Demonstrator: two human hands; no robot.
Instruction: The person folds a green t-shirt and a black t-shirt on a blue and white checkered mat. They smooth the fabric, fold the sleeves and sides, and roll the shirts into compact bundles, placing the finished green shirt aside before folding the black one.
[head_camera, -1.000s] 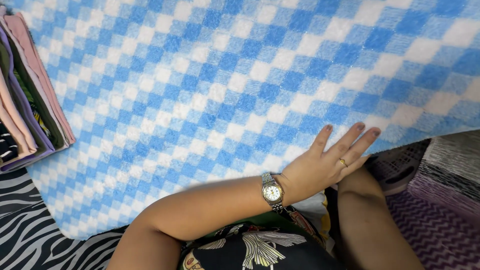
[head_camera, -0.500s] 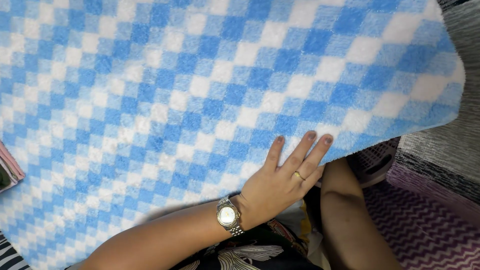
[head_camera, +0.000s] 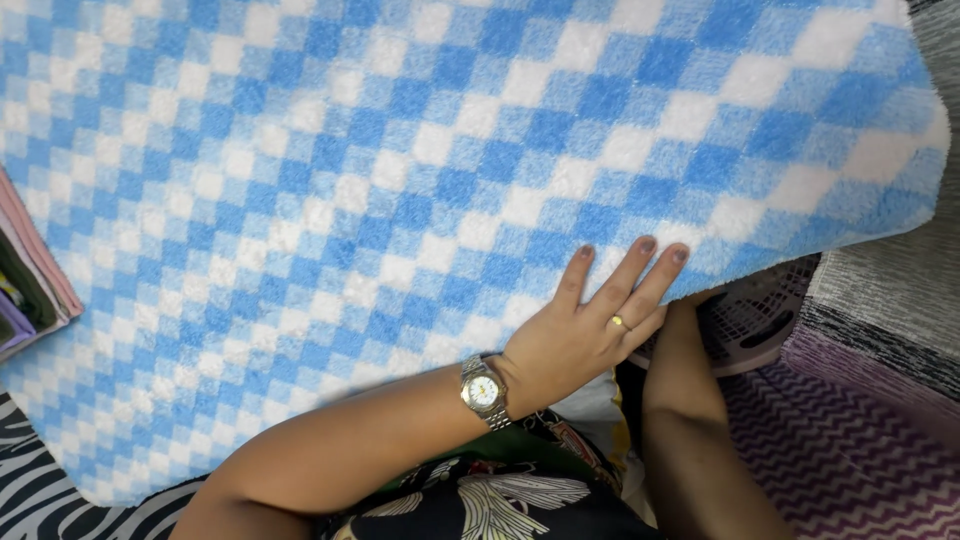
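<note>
1. Where the frame meets its left edge, a stack of folded cloths (head_camera: 35, 290) pokes in — pink on top, with green and purple layers under it; no labels or signs readable anywhere.
2. Your left hand (head_camera: 580, 325) lies flat on the blue-and-white checkered towel (head_camera: 400, 200), palm down, fingers (head_camera: 625, 272) straight and slightly fanned, gripping nothing; there is a gold ring on one finger and a metal wristwatch (head_camera: 484, 392) on the wrist.
3. Your left forearm runs in from the lower left, angled up and right to the towel's near edge.
4. Your right forearm (head_camera: 700, 440) comes up from the bottom and goes under the towel's right corner — the right hand itself is hidden, so whether it is spread or closed cannot be told.
5. The towel is spread wide and fills most of the view, its right corner lying over a pale plastic basket (head_camera: 760, 315); the basket's contents are not visible.
6. A zebra-print fabric (head_camera: 40, 500) shows at lower left and a purple zigzag fabric (head_camera: 860, 470) at lower right.
</note>
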